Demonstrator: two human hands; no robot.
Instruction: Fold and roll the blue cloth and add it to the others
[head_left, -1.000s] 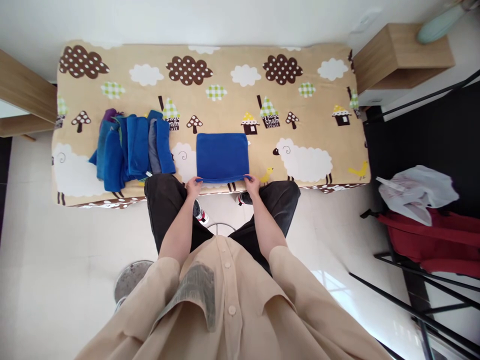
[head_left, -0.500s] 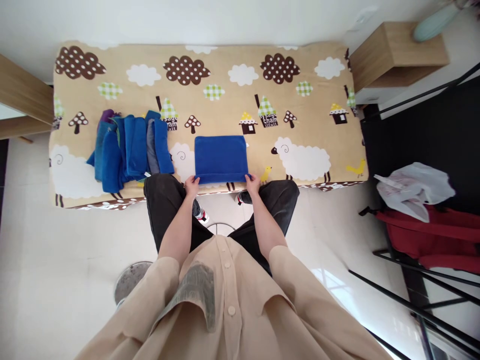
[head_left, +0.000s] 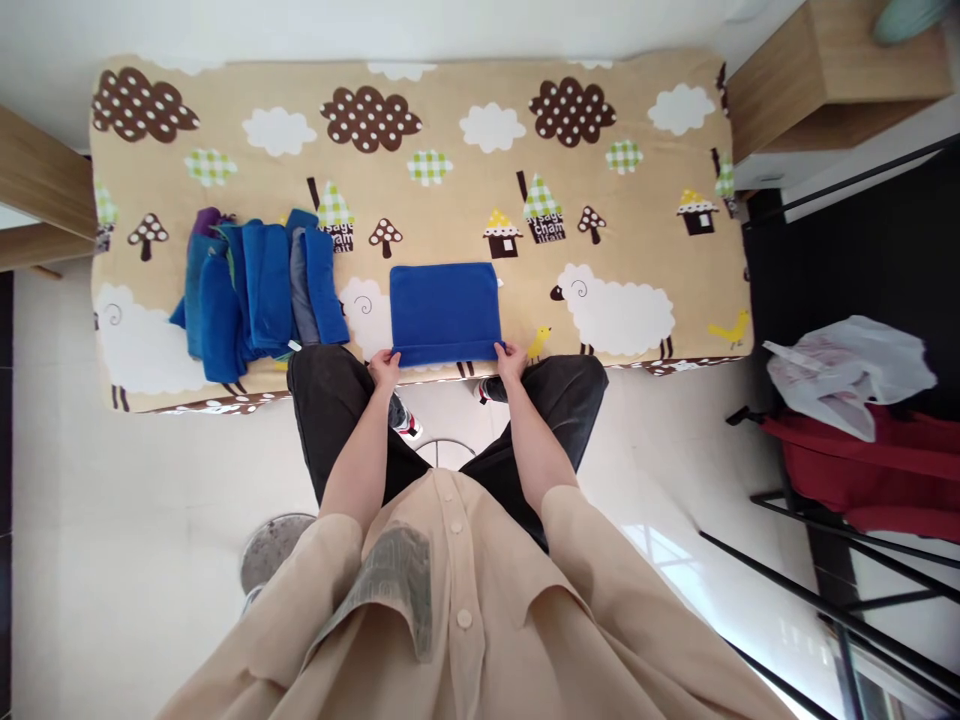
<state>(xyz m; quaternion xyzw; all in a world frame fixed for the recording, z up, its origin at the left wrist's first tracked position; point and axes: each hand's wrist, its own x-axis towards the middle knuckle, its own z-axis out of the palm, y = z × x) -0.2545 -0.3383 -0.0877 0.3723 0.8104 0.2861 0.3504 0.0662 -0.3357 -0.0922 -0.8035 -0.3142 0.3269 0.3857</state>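
Observation:
A folded blue cloth (head_left: 445, 311) lies flat near the front edge of a bed covered by a tan blanket (head_left: 450, 210) printed with clouds, sheep and houses. My left hand (head_left: 385, 367) pinches the cloth's near left corner. My right hand (head_left: 511, 360) pinches its near right corner. To the left lies a heap of blue cloths (head_left: 259, 290), some folded, with a purple one at the far end.
A wooden nightstand (head_left: 832, 80) stands at the bed's right end. A red bag (head_left: 870, 470) with a white plastic bag (head_left: 847, 370) on it sits on a black rack at the right. A round stool (head_left: 274, 545) is under me. Wooden furniture (head_left: 37, 200) is at left.
The near edge of the blue cloth, held slightly lifted a second ago, now lies flat on the bed. Both hands stay at its corners. The view shifted a little.

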